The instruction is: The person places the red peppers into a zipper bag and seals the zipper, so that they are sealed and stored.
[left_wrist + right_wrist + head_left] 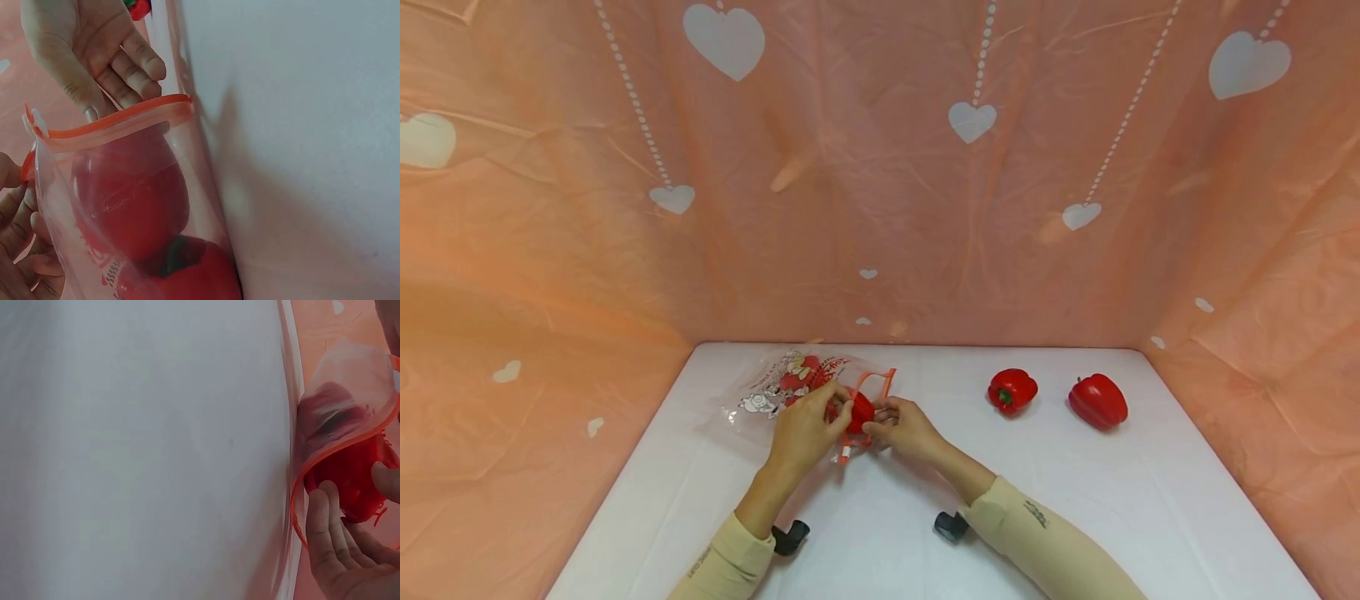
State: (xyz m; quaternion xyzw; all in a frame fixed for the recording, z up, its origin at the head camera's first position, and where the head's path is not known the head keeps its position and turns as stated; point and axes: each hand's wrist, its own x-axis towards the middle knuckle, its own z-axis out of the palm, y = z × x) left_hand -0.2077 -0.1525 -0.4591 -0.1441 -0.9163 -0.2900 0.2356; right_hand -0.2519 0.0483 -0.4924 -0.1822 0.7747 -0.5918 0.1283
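A clear plastic zip bag (752,387) with orange edging and a red cartoon print lies left of centre on the table. My left hand (805,429) pinches the edge of its mouth, holding it apart. At the opening, my right hand (910,429) holds a red bell pepper (353,475) between thumb and fingers, the pepper partly past the orange rim (125,119). Through the plastic in the left wrist view, another red bell pepper (187,275) with a green stem shows deeper inside. Part of my left hand is out of the left wrist view.
Two more red bell peppers, one with its stem toward me (1012,391) and one on its side (1099,402), lie on the white table (1037,475) to the right. An orange curtain (880,208) with white hearts surrounds the table's back and sides.
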